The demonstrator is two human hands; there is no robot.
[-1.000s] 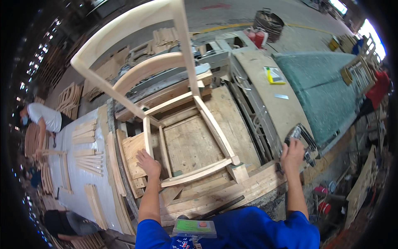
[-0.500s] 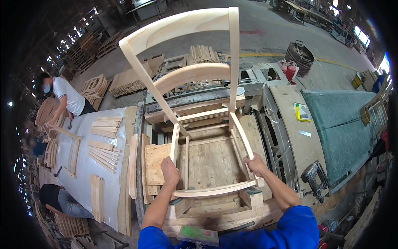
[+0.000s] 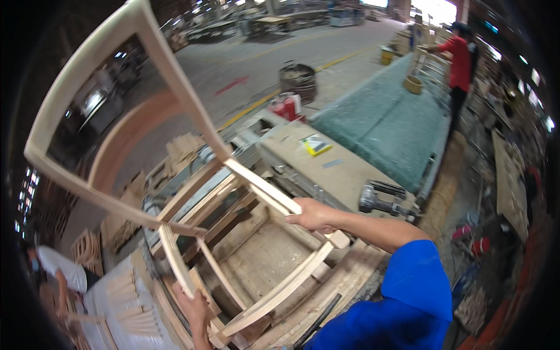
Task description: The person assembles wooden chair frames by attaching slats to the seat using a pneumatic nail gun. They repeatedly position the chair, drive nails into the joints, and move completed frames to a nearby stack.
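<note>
A bare pale-wood chair frame [image 3: 182,83] tilts before me, its curved-rail back rising to the upper left. My right hand [image 3: 314,216] is closed round the right seat rail, close to the front corner. Lower left, my left hand [image 3: 192,303] grips the left seat rail, partly cut by shadow and blur. The curved front rail [image 3: 283,290] faces me. Under the frame lies a wooden work stand [image 3: 256,248] with a flat board and blocks. Whether the frame still rests on it, I cannot tell.
Right of the stand, a nail gun [image 3: 382,197] lies on a board-topped bench [image 3: 350,178]. Beyond are a green-topped table [image 3: 373,125], red fire extinguishers [image 3: 284,108] and a metal drum [image 3: 298,83]. A person in red [image 3: 461,61] stands far right; another in white [image 3: 61,268] is left.
My view has turned to the right, and the chair frame now leans toward the left of the picture. Both hands keep their hold on the seat rails. The person in red has come into view.
</note>
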